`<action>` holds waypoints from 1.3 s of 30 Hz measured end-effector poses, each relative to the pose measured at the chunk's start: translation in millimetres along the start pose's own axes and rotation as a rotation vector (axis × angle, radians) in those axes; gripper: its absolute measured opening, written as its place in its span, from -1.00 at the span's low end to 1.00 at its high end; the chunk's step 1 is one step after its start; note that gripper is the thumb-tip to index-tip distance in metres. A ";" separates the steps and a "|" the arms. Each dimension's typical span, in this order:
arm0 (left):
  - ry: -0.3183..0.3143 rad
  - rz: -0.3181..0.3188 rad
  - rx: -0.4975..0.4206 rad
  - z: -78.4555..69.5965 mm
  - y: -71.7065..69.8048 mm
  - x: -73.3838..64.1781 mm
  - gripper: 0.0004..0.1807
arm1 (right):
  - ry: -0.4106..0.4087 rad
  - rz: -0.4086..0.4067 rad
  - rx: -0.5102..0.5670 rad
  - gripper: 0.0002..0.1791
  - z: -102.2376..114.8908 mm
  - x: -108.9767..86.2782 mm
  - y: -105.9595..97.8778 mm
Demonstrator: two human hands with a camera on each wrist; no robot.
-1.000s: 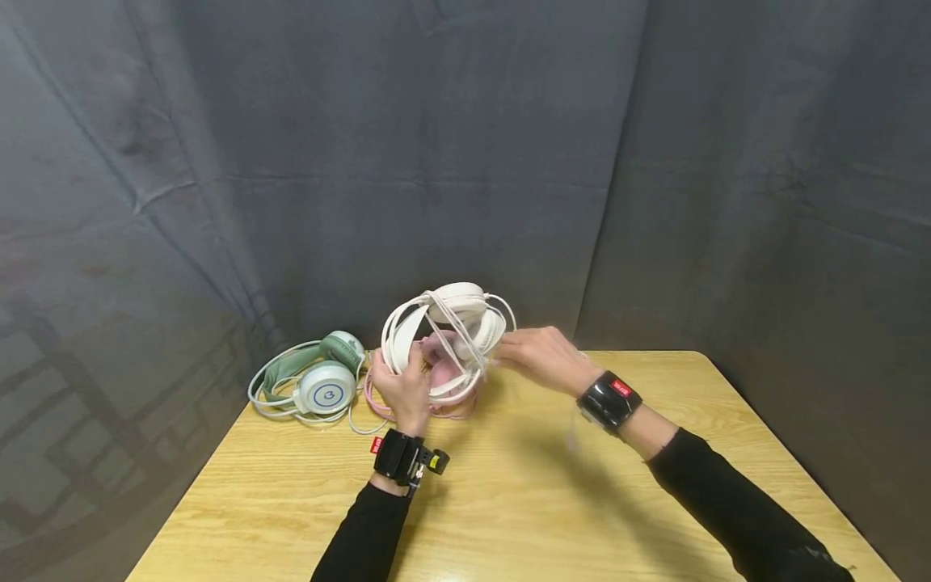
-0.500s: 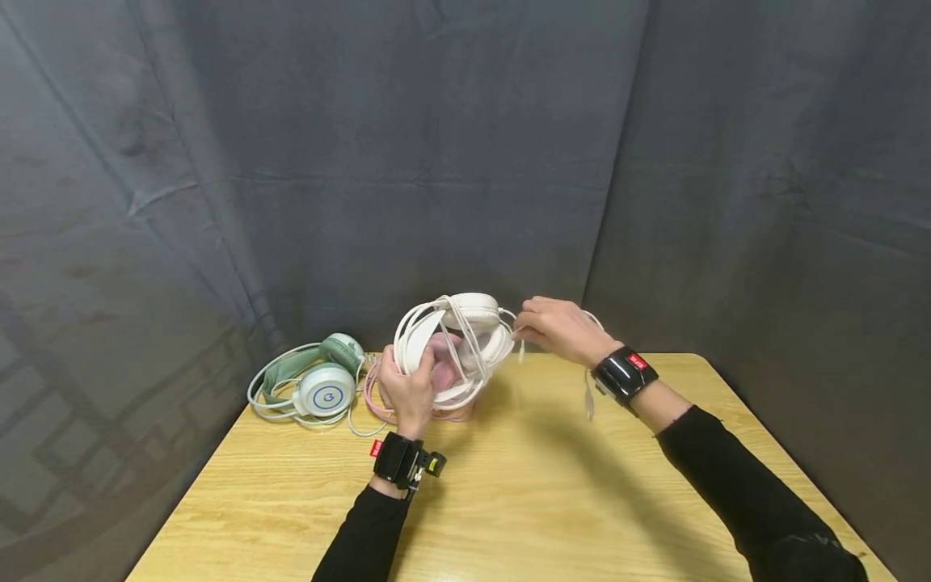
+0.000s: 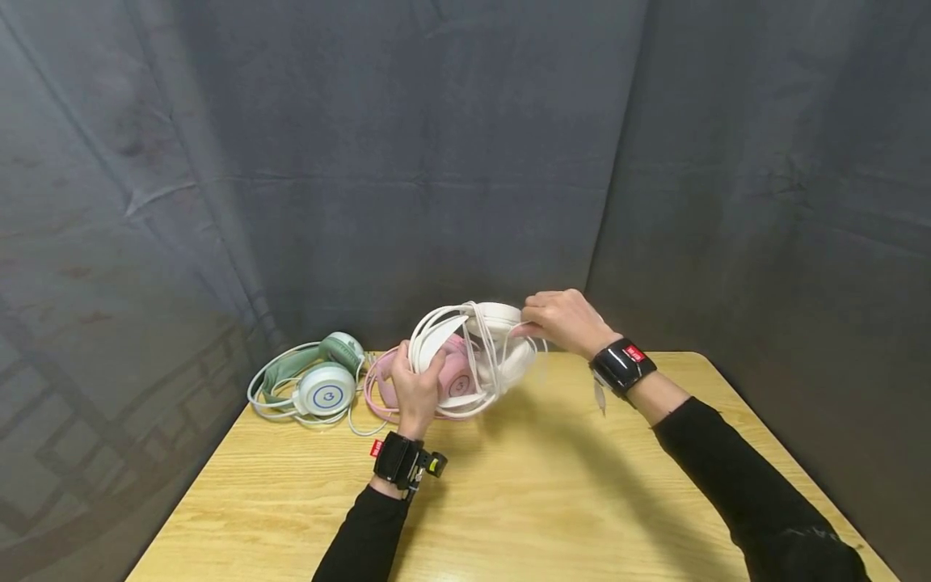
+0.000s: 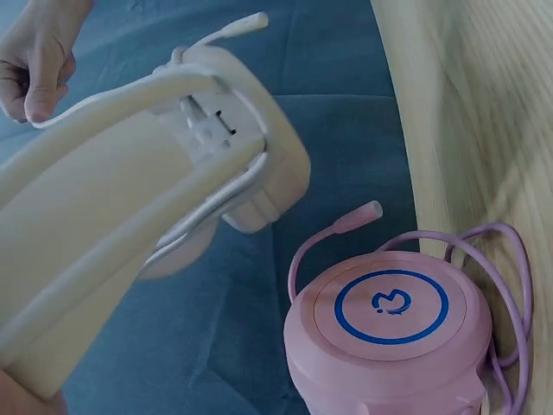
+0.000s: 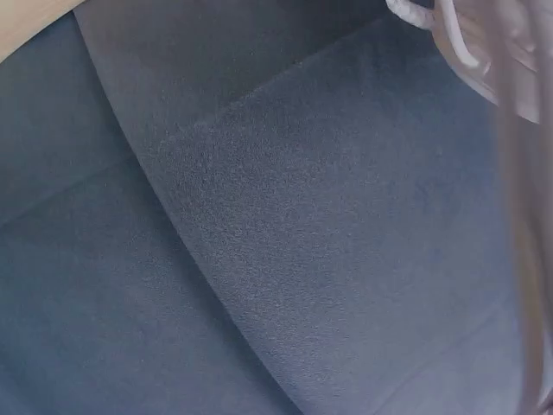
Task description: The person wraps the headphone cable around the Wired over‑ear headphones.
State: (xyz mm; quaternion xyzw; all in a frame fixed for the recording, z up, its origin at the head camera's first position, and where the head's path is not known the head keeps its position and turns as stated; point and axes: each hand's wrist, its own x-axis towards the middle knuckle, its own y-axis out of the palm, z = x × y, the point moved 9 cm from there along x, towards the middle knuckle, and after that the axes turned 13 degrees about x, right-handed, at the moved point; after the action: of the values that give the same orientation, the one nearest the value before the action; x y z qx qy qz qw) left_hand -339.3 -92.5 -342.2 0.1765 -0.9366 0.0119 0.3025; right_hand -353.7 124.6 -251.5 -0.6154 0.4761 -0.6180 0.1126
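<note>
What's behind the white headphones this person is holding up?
Pink headphones, with one logo-marked ear cup showing through the gap, and a grey curtain farther back. The white headphones and left hand hide parts of the pink pair, so those can't be seen.

Taking the white headphones (image 3: 498, 314) as the dial's centre, their shells look like smooth plastic with a soft sheen and their white cable (image 4: 226, 194) like sleek plastic, while the green-and-white headphones (image 3: 327, 388) at nine o'clock pair smooth plastic cups with a duller green band. The pink headphones (image 4: 389, 346), at five o'clock in the left wrist view, have a smooth, satin plastic shell. The table (image 3: 509, 517) towards six is fine-grained, lightly shiny wood, the curtain (image 3: 407, 162) at twelve matt, creased cloth, and the wrist unit (image 3: 623, 365) at three glossy black.
</note>
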 end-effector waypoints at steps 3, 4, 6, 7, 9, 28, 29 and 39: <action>-0.014 0.031 -0.010 4.3 2.1 0.0 -0.82 | -0.009 0.006 -0.008 -0.73 0.3 2.6 -1.0; -0.022 0.038 -0.016 6.8 2.5 0.2 -0.82 | -0.007 0.014 -0.006 -0.75 -0.1 3.7 -1.7; -0.040 0.061 -0.037 14.2 4.8 1.2 -0.82 | 0.006 0.024 0.003 -0.81 -2.3 5.9 -4.1; -0.042 0.071 -0.045 15.8 5.6 1.6 -0.82 | 0.017 0.026 0.006 -0.83 -4.2 6.7 -5.7; -0.035 0.097 -0.050 17.5 7.7 2.3 -0.81 | 0.031 0.016 -0.001 -0.83 -7.5 8.0 -10.0; 0.109 0.341 -0.043 8.1 29.4 -3.0 -0.53 | 0.110 0.041 -0.008 -0.56 -16.9 14.2 -9.1; 0.116 0.344 -0.051 7.3 29.5 -3.4 -0.52 | 0.139 0.056 0.018 -0.59 -19.7 13.2 -7.2; 0.089 0.372 -0.061 9.4 28.2 -3.6 -0.49 | 0.334 0.234 0.273 -0.64 -32.4 5.0 15.1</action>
State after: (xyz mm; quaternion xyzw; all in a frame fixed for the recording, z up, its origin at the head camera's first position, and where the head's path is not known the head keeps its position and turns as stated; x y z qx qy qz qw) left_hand -351.4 -66.1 -349.6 -0.0097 -0.9386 0.0471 0.3415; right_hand -389.7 127.7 -252.4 -0.4244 0.4680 -0.7528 0.1851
